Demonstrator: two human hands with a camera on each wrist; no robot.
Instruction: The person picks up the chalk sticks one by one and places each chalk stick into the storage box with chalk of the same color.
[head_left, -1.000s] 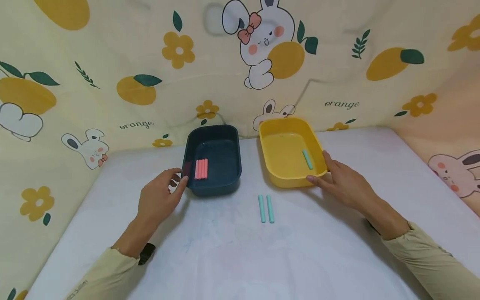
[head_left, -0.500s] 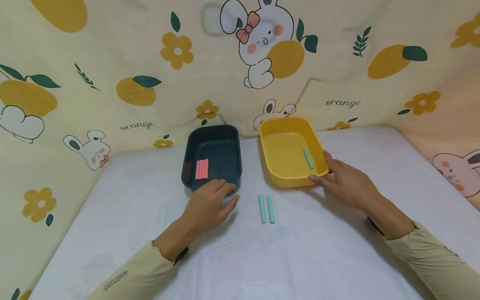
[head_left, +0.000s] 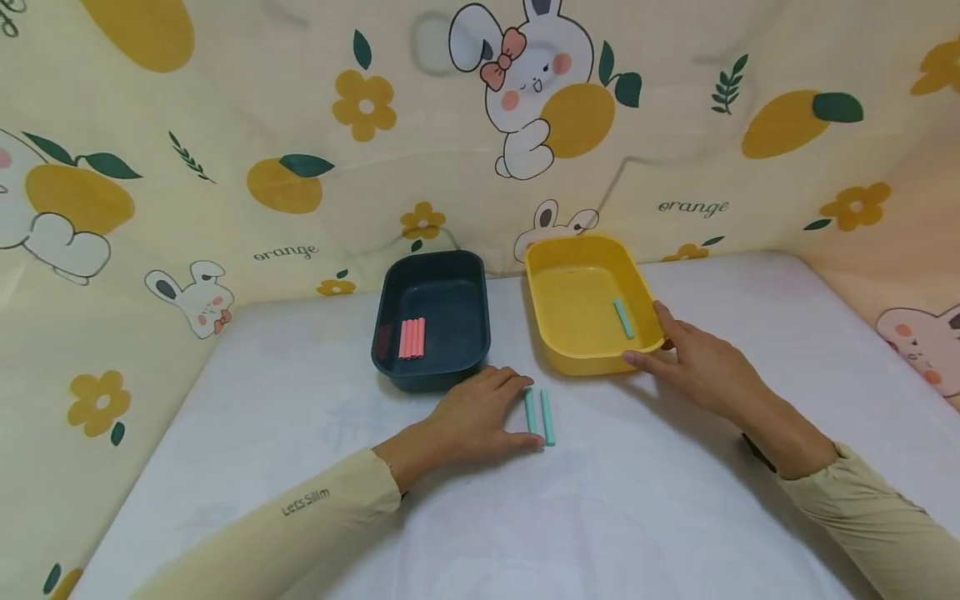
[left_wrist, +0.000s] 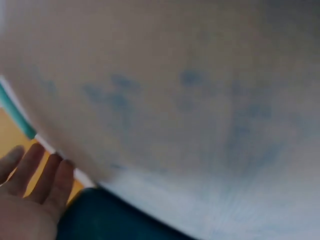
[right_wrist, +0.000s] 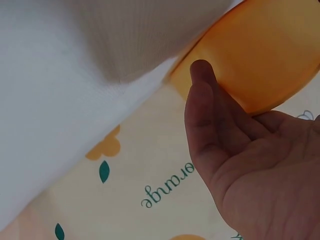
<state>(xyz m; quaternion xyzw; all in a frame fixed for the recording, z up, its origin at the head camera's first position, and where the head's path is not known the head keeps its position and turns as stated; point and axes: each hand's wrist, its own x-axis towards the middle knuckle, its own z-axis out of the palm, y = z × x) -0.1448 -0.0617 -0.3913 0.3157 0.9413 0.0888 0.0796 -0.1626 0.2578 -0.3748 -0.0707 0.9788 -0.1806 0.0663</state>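
Observation:
My left hand [head_left: 480, 417] reaches over the table at two mint-green chalk-like sticks lying side by side. Its fingers and thumb stand apart around the two ends of the left stick [head_left: 531, 412]; the right stick [head_left: 548, 418] lies just beyond. In the left wrist view the fingers [left_wrist: 32, 170] look relaxed, with a green stick [left_wrist: 16, 112] past them. At its front right corner, my right hand [head_left: 701, 367] grips the yellow bin [head_left: 581, 365], thumb at the front and fingers along the side. One shorter-looking green stick [head_left: 624, 318] lies inside that bin.
A dark blue bin [head_left: 435, 381] stands left of the yellow one, with several pink sticks [head_left: 412, 338] lying in a row inside it. Behind both bins hangs a cream cloth [head_left: 450, 167] printed with rabbits and oranges. White cloth covers the table [head_left: 600, 517].
My left hand has left the blue bin's left side and moved right, past its front, to the green sticks. The right hand has stayed at the yellow bin's corner.

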